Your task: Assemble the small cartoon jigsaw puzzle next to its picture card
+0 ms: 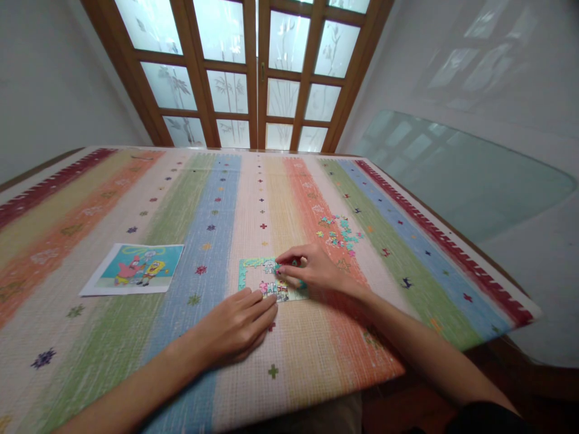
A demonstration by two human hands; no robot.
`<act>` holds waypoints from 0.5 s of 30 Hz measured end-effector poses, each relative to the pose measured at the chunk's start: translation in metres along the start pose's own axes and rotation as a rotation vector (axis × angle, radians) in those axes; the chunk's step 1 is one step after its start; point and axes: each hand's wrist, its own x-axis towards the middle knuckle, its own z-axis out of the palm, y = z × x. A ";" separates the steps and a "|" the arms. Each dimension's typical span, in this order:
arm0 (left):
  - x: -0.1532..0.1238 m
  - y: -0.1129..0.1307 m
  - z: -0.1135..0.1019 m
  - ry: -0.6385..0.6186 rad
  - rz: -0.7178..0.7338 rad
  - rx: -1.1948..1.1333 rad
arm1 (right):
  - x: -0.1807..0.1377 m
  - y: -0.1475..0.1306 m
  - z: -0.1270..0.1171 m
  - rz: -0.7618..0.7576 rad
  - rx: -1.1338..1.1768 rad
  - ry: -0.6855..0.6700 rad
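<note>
A partly joined jigsaw puzzle (242, 278) lies on the striped tablecloth, its border pieces framing a gap through which the cloth shows. My left hand (242, 322) rests flat with its fingertips on the puzzle's lower left edge. Over the upper right part, my right hand (307, 265) pinches a small puzzle piece (278, 270) between thumb and fingertips. The fingers hide much of that piece and the puzzle's right side. Beyond the right hand, loose puzzle pieces (344, 232) are scattered on the orange stripe.
To the left lies a printed cartoon picture (140, 268) on white paper. The striped tablecloth (190, 205) covers the table, whose edge runs close in front of me. Wooden doors (251, 78) with frosted panes stand behind, and a glass panel (465, 175) leans at the right wall.
</note>
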 end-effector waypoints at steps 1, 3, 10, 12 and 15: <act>-0.001 0.000 0.001 -0.005 -0.002 0.004 | 0.000 -0.001 0.002 0.006 0.005 -0.010; -0.002 -0.001 0.002 -0.012 -0.002 0.008 | 0.000 -0.004 0.006 0.011 0.009 -0.023; -0.003 -0.002 0.003 0.002 0.002 0.011 | -0.003 -0.008 0.019 0.000 -0.046 -0.007; -0.002 -0.002 0.003 0.010 0.002 0.015 | -0.003 -0.008 0.022 -0.032 -0.073 0.006; -0.003 -0.002 0.004 0.015 -0.003 0.016 | -0.003 -0.007 0.025 -0.072 -0.117 0.023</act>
